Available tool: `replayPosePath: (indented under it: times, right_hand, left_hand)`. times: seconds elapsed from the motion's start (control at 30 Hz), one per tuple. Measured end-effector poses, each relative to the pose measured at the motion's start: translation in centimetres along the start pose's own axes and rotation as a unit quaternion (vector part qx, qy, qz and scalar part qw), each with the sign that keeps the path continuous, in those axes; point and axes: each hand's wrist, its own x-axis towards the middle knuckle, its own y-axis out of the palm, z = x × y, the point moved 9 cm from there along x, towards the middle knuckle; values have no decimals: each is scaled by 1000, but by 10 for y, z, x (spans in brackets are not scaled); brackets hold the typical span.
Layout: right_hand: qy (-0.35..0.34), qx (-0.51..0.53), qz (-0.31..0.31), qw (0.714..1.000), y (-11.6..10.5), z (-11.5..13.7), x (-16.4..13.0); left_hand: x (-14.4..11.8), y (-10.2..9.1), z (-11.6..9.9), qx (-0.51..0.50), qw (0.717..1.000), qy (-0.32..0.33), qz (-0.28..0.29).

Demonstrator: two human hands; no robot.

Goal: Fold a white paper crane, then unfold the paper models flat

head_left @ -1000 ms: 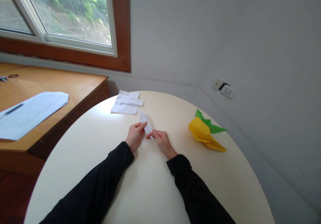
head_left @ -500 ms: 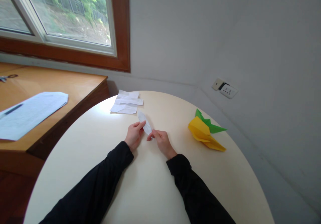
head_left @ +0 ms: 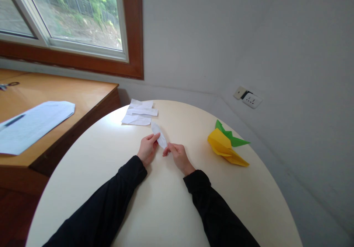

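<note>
My left hand [head_left: 148, 149] pinches a small, narrow piece of white paper [head_left: 158, 134] between thumb and fingers, above the middle of the round table [head_left: 166, 202]. The paper has a leaf-like outline and tilts up to the left. At its lower right end my right hand [head_left: 179, 155] is closed, with thumb and forefinger on the tip; the exact contact is small and partly hidden. Just beyond the paper, several white paper pieces [head_left: 139, 118] lie overlapping near the table's far edge.
To the right lie folded yellow paper [head_left: 219, 141] and folded green paper [head_left: 235, 140], touching each other. A wooden desk [head_left: 91, 92] at left bears white sheets [head_left: 41, 123], a pen [head_left: 15, 120] and scissors [head_left: 9, 85]. The wall has a socket [head_left: 252, 100].
The held paper has shifted very slightly to the left and up, along with the left fingertips. The right fingers have barely moved, and everything else lies as before.
</note>
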Motion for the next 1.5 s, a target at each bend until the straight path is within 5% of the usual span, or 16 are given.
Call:
replayPosePath:
  times: [1.5]
  right_hand:
    - [12,-17,7,1000,0,-2,-1]
  left_hand:
    - [0,0,1,-13,1000,-6,2]
